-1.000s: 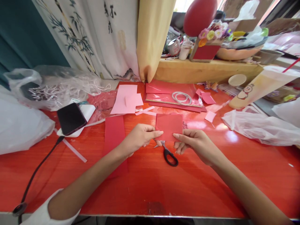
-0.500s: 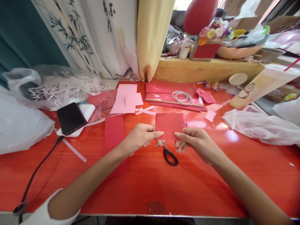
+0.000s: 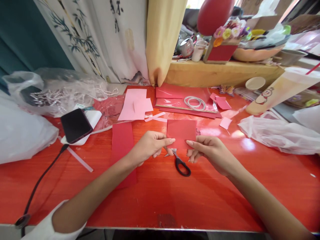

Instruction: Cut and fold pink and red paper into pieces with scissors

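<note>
Right now I'm pinching the red paper square (image 3: 181,132) by its near edge, left hand (image 3: 150,146) and right hand (image 3: 208,151) both closed on it, scissors (image 3: 180,163) lying just beneath; uneven pulling could be tearing or creasing it.

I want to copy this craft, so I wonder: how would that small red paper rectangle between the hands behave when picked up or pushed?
The small red paper rectangle looks thin and probably very light: the left hand and right hand pinch only its lower corners, yet it stays flat, so it seems fairly stiff. Pushed on the glossy red table, it would likely slide.
</note>
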`<state>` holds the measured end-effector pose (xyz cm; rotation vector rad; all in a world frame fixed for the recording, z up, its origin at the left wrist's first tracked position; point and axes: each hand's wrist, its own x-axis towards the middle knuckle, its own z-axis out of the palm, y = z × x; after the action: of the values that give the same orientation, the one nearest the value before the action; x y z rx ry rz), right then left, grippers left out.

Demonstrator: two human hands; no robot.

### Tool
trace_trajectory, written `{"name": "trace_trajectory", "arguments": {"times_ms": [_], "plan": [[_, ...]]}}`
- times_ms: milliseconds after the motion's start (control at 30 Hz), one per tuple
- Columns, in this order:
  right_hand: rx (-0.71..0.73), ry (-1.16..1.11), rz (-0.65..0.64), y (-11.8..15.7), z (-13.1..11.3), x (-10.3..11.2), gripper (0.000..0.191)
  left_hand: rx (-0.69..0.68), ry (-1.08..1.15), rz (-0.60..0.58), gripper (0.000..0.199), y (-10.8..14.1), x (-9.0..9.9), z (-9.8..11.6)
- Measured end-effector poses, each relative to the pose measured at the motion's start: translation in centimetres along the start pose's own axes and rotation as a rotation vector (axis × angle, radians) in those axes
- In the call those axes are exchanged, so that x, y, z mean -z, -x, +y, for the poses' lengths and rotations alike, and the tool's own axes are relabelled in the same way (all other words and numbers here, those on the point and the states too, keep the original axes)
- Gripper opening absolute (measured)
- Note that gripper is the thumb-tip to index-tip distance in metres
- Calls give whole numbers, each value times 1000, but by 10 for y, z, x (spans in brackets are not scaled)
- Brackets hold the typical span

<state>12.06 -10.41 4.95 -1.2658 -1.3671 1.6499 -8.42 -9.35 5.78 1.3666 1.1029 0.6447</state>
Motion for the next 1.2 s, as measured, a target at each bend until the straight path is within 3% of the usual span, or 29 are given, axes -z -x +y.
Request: {"name": "trace_trajectory", "arguments": {"times_ms": [767, 833, 1033, 1133, 1200], "plan": [[-4, 29, -12, -3, 2, -4, 27, 15, 42, -19, 28, 0, 1, 1], [9, 74, 8, -3, 1, -3, 24, 21, 22, -43, 28, -1, 1, 0], [147, 114, 230, -5, -3, 8, 26, 48, -48, -172, 26, 1, 3, -1], [156, 140, 219, -5, -5, 13, 22, 58, -89, -255, 27, 3, 3, 0], [147, 161, 191, -5, -5, 16, 19, 55, -101, -247, 26, 2, 4, 0]]}}
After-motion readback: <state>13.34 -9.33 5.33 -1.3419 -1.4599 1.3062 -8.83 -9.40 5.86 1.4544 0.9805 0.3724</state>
